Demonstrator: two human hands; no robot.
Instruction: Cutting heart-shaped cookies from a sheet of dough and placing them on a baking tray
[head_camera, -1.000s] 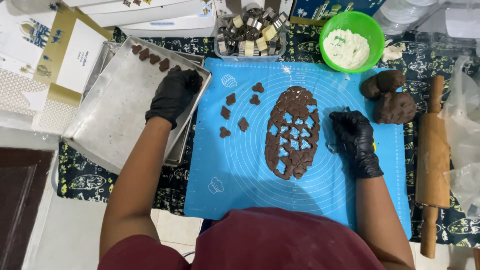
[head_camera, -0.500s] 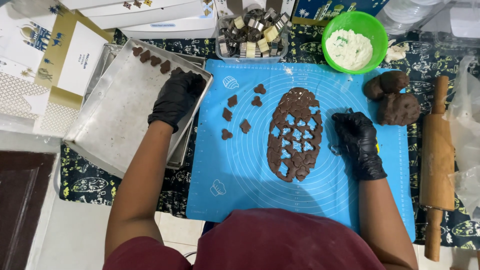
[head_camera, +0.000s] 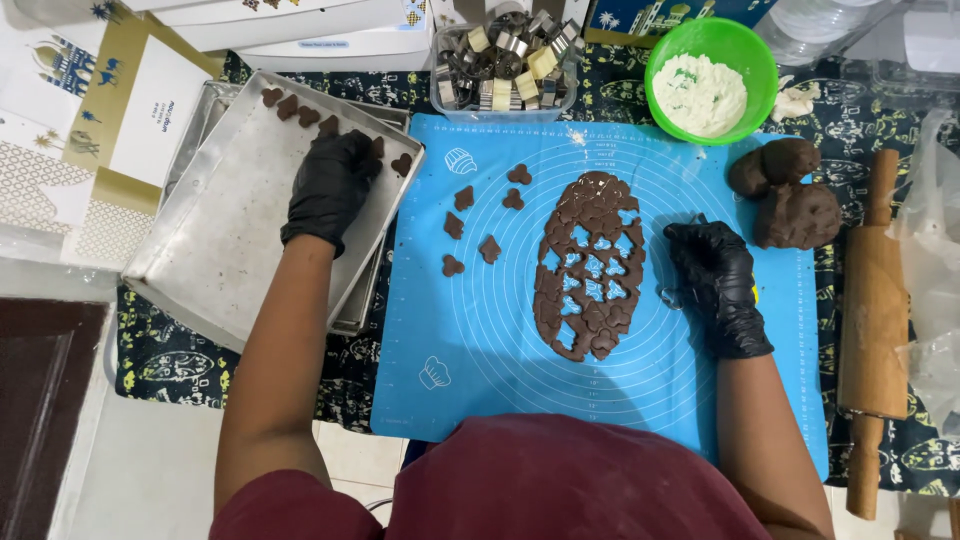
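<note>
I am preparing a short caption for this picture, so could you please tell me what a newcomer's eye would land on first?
The bright blue baking mat fills the middle, with a rolled oval of dark brown dough on it, full of cut-out holes. The left hand, in a black glove, rests on a metal tray at the left beside small dough shapes. At top right stands a vivid green bowl of flour.
</note>
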